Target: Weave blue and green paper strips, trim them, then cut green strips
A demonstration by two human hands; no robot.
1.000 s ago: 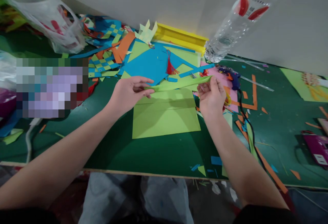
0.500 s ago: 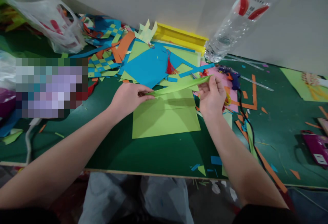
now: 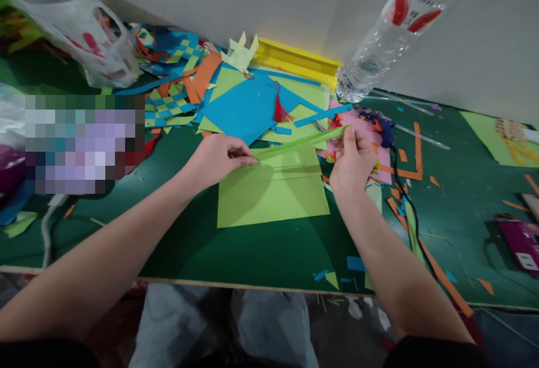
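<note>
Between my two hands a narrow light-green paper strip [image 3: 301, 142] is held up, slanting higher toward the right. My left hand [image 3: 219, 155] pinches its left end between thumb and fingers. At the other end, my right hand [image 3: 352, 157] has it gripped by thumb and fingertips. Below the strip lies a light-green paper sheet [image 3: 273, 202] with crosswise lines near its top; its upper part is partly hidden. Behind it are a blue paper square [image 3: 236, 107] on green paper and a red tassel [image 3: 279, 107].
A yellow tray [image 3: 297, 59] and a tall plastic bottle [image 3: 379, 48] stand by the wall. At left are woven paper pieces [image 3: 168, 104] and a plastic bag [image 3: 84, 31]. A purple glue gun [image 3: 381, 126] with a black cord lies right. Orange paper scraps [image 3: 446, 278] litter the table.
The strip has turned a little and looks narrower from here. My left hand has shifted slightly right; both hands keep hold of the ends.
</note>
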